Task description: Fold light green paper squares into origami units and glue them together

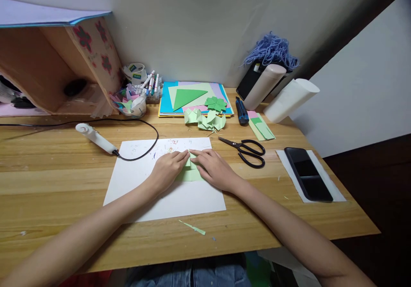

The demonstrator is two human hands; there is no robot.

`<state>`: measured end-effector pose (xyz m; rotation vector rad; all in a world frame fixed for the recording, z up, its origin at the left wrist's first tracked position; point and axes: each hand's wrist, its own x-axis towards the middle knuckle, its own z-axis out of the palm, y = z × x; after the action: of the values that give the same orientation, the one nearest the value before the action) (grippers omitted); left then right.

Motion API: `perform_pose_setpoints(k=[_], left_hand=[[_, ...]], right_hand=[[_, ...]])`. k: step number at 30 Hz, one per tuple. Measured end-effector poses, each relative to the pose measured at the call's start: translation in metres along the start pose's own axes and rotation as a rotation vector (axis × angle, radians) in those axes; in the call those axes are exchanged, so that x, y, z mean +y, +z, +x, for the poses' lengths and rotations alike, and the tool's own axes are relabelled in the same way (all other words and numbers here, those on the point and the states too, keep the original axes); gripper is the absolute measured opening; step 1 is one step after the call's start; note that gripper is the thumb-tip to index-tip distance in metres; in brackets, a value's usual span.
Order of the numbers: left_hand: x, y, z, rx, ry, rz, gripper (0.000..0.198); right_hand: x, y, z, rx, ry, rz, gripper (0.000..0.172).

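Atop the white sheet [180,199], the right hand [217,169], fingers spread, presses folded green paper [192,176]; the left hand [168,168] touches it, its grip unclear. Likely light, easily creased, best held along folded edges.

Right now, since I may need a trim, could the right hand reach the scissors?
Probably yes: the scissors lie uncovered near the right hand, though it rests on the green paper.
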<state>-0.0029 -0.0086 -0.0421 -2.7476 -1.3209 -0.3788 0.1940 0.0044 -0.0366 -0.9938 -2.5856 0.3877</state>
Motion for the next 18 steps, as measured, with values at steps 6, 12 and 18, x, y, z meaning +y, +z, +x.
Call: perform_pose_setpoints(k=[6,12,18], left_hand=[[0.0034,-0.0031,0.0016,-0.011,-0.022,0.002,0.034],[0.0044,-0.0015,0.0006,0.016,-0.031,0.057,0.032],[0.0047,-0.0005,0.0007,-0.003,-0.030,0.063,0.031]], right_hand=[[-0.0007,0.0019,-0.0008,0.003,0.019,-0.017,0.025],[0.0010,0.0025,0.0012,-0.026,0.024,-0.040,0.028],[0.0004,0.0031,0.0043,-0.031,0.011,-0.069,0.027]])
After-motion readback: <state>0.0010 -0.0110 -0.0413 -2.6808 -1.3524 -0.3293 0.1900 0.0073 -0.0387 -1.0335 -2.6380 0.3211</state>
